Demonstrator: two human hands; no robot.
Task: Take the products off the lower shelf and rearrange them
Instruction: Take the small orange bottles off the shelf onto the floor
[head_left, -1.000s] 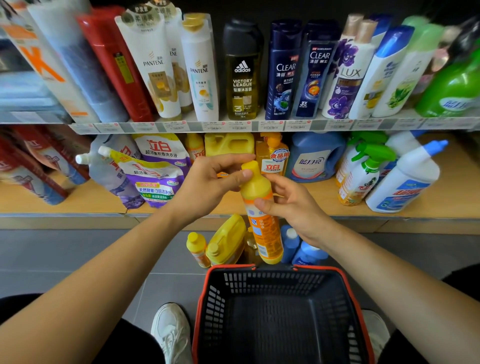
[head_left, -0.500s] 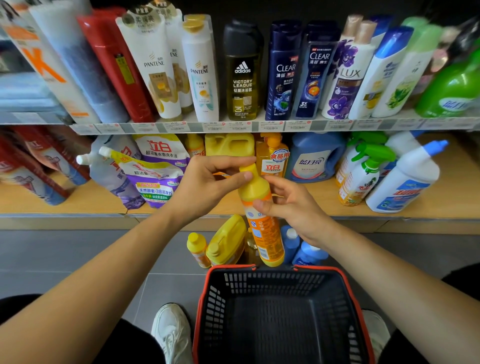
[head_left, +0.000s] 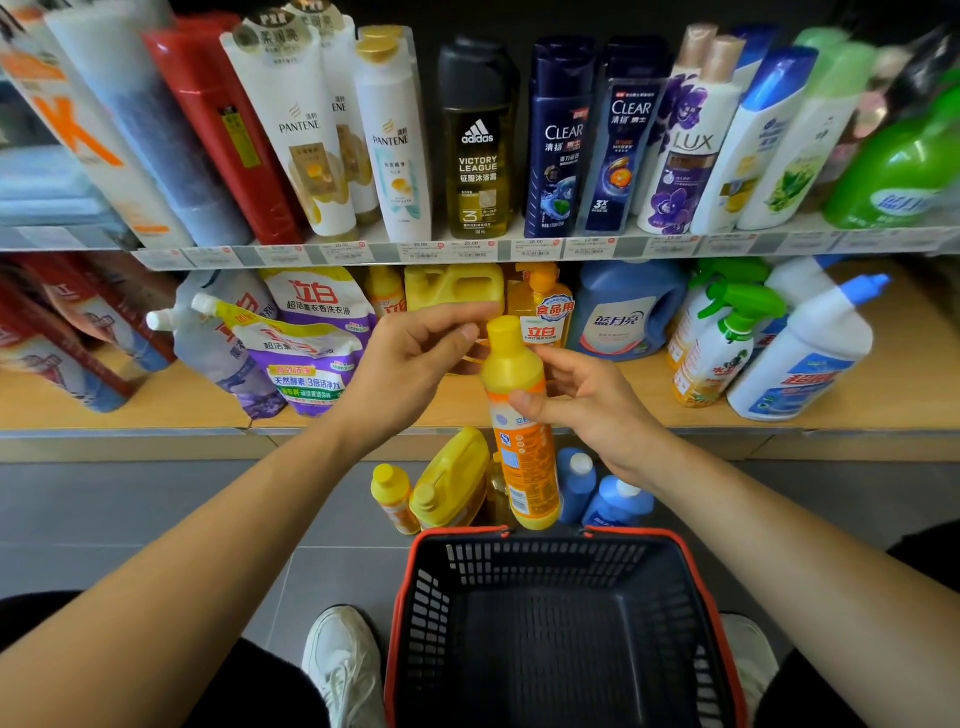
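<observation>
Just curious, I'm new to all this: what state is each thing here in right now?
Yellow Liby detergent bottle: capped, upright, held off the shelf.
Right hand: gripping that bottle's middle.
Left hand: curled by its cap; contact unclear.
Shopping basket: empty.
Purple refill pouches: capped, slumped on lower shelf.

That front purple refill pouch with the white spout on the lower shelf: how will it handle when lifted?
Probably floppy: the purple pouch is a creased soft bag lying tilted, so it may sag. It bulges, so it is likely heavy for its size. Held only by the spout, it could swing.
</observation>
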